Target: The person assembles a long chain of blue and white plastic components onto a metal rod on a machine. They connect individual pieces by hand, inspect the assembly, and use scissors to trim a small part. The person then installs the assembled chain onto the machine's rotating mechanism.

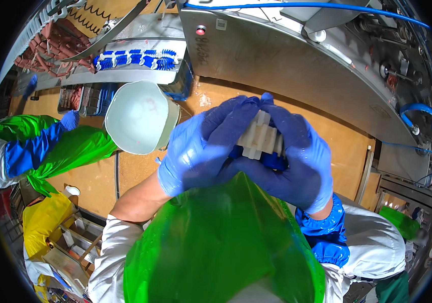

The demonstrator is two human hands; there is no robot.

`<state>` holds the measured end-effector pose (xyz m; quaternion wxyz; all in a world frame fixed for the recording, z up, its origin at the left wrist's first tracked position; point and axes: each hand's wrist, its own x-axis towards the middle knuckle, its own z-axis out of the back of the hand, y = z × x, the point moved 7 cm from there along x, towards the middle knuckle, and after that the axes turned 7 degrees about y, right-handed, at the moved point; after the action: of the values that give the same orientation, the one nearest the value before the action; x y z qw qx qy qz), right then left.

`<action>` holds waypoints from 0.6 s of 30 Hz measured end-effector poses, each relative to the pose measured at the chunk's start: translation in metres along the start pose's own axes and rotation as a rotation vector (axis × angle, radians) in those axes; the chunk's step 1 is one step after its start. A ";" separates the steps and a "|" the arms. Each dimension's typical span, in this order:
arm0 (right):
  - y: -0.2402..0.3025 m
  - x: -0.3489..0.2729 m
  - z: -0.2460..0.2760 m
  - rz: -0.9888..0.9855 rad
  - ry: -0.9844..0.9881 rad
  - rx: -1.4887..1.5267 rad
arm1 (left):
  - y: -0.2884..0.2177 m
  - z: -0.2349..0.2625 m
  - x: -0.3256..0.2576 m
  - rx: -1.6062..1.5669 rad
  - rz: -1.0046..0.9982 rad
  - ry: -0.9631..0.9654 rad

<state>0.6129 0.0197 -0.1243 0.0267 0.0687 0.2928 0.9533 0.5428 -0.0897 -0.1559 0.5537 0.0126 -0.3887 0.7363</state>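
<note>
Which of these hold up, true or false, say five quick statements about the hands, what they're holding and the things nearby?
1. The left hand and the right hand are both gloved in blue. True.
2. Only the right hand is around the whitish piece. False: both hands are curled around the whitish piece.
3. The pale bucket is to the right of the hands. False: the pale bucket is to their left.
4. The wearer's apron is yellow. False: the apron is green.
5. A red button sits on the metal panel. True.
</note>
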 end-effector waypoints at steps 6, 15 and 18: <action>0.012 0.002 0.026 0.102 -0.146 -0.050 | -0.012 0.021 0.016 -0.001 -0.192 -0.204; 0.019 0.010 0.033 0.160 -0.251 -0.006 | -0.006 0.032 0.022 0.040 -0.207 -0.307; 0.017 0.015 0.033 0.162 -0.276 0.101 | -0.008 0.041 0.029 0.042 -0.230 -0.318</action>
<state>0.6029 0.0253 -0.0863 -0.0135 0.2238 0.3274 0.9179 0.5208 -0.0897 -0.1099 0.5654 0.1846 -0.4517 0.6650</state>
